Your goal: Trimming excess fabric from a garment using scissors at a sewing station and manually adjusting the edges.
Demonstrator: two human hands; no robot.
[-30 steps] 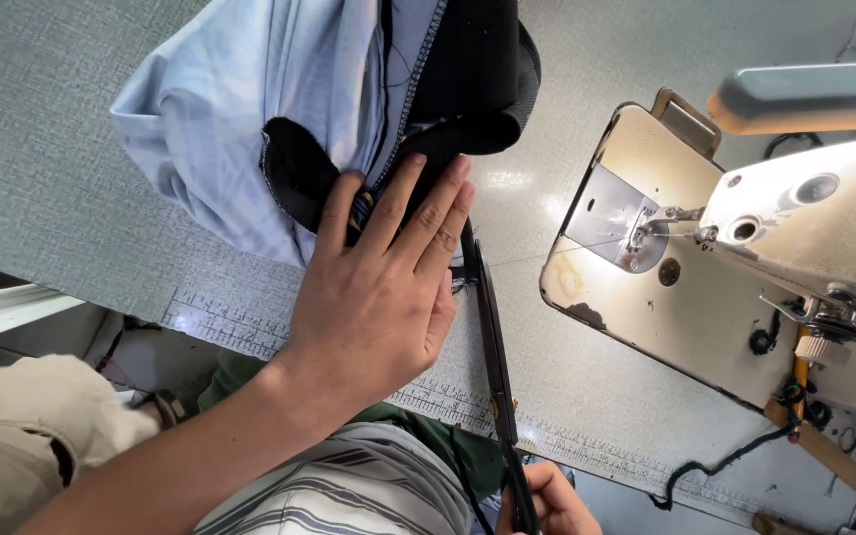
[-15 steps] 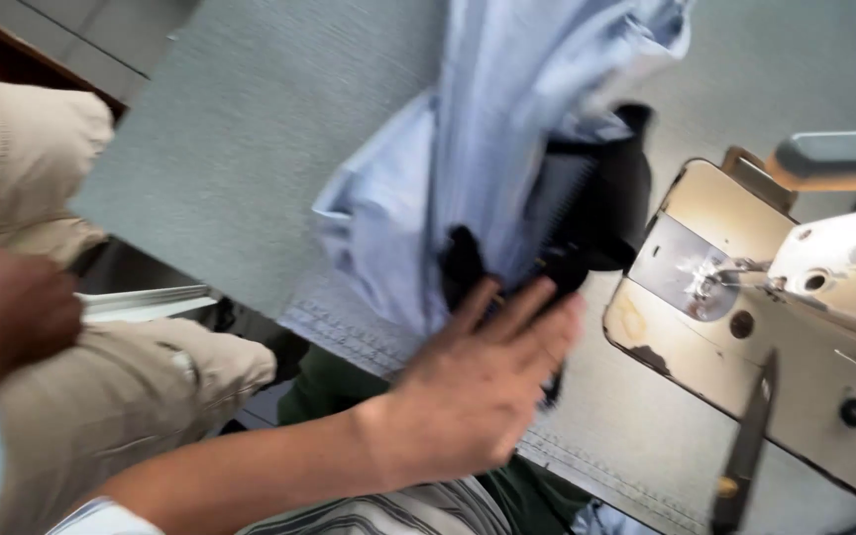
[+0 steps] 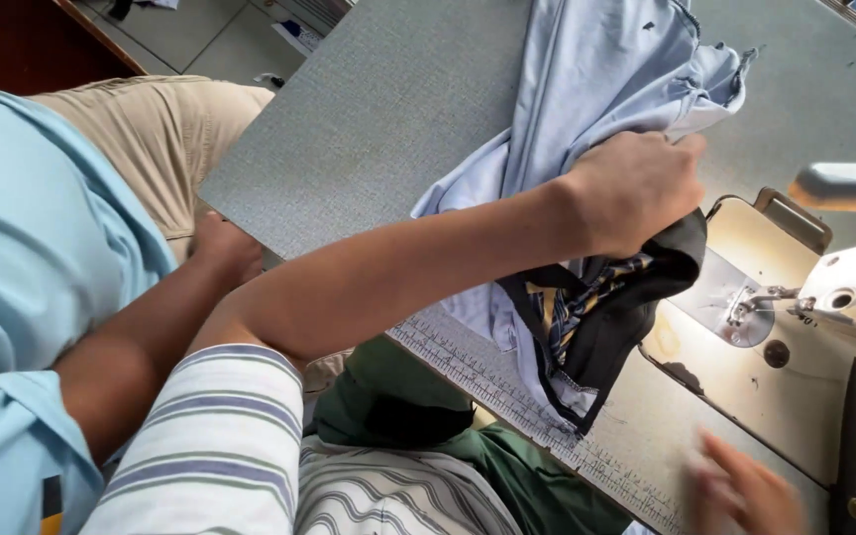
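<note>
Gathering up, by the look of it: gripping a bunch of the light blue shirt [image 3: 596,69] in the left hand [image 3: 636,188], knuckles up, fingers curled tight and clamped on the cloth, thumb hidden under the folds. Holding that bunch just above the grey table [image 3: 378,129], close to the sewing machine [image 3: 844,297] and its lit plate. Lying mostly beyond and to the far side of the fist, spread up across the table top, with a loose tail hanging below the wrist. Drooping right under the fist, a dark piece [image 3: 606,327] with a yellow-striped lining, joined to the shirt or tucked into it, impossible to tell which, and reaching down to the ruler strip [image 3: 507,381] along the near table edge. Hovering low at the near corner with the right hand [image 3: 745,490], blurred, touching nothing that can be made out, fingers perhaps parted but too smeared to say. Just beside it, a pair of dark scissors [image 3: 849,436] flat on the machine bed. Judging from this, calling next for a firm hold on the bunch and a second grip on the dark piece, keeping the loose tail away from the needle. Off to the left, resting at the table edge, another person's hand [image 3: 225,248], well apart from the cloth.
</note>
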